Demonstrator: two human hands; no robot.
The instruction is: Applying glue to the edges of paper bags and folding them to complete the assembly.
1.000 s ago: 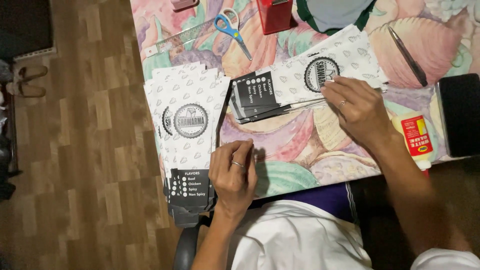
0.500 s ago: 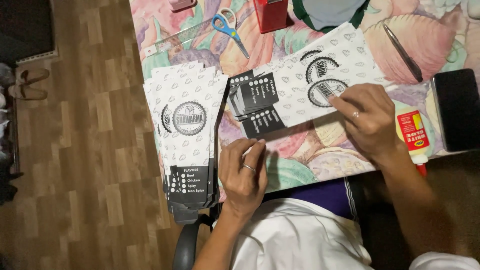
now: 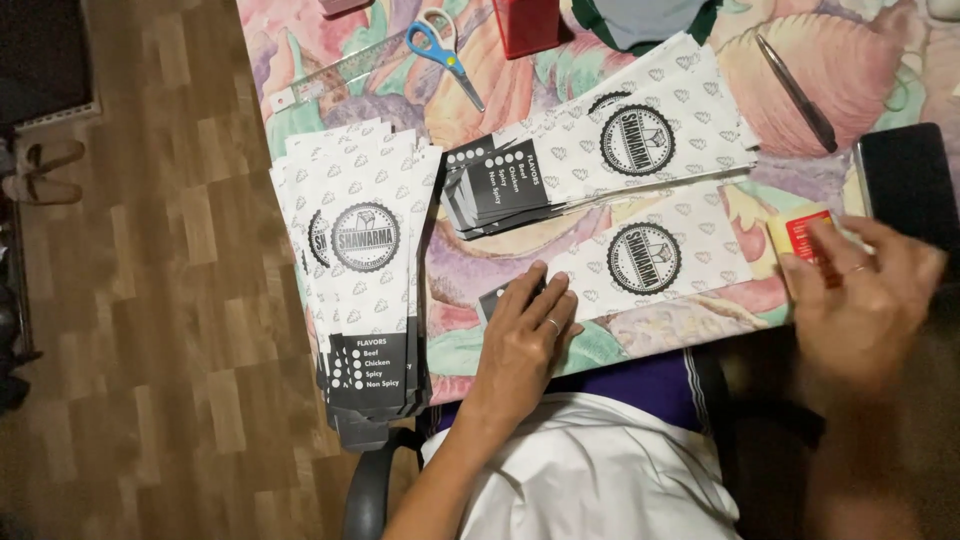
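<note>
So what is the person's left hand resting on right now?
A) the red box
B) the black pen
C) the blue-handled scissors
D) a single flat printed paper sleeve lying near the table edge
D: the left hand lies flat on the dark end of the single paper sleeve, while the scissors, pen and red box lie untouched farther up the table.

matt paper sleeves (image 3: 650, 262), glossy wood floor (image 3: 150, 300)

White paper sleeves (image 3: 365, 250) with grey diamond pattern, black round emblem, black end panel; floral tablecloth (image 3: 520, 95) in pink, green, purple; blue-handled scissors (image 3: 440, 45); red box (image 3: 527, 22); yellow-red glue stick (image 3: 800, 232).
</note>
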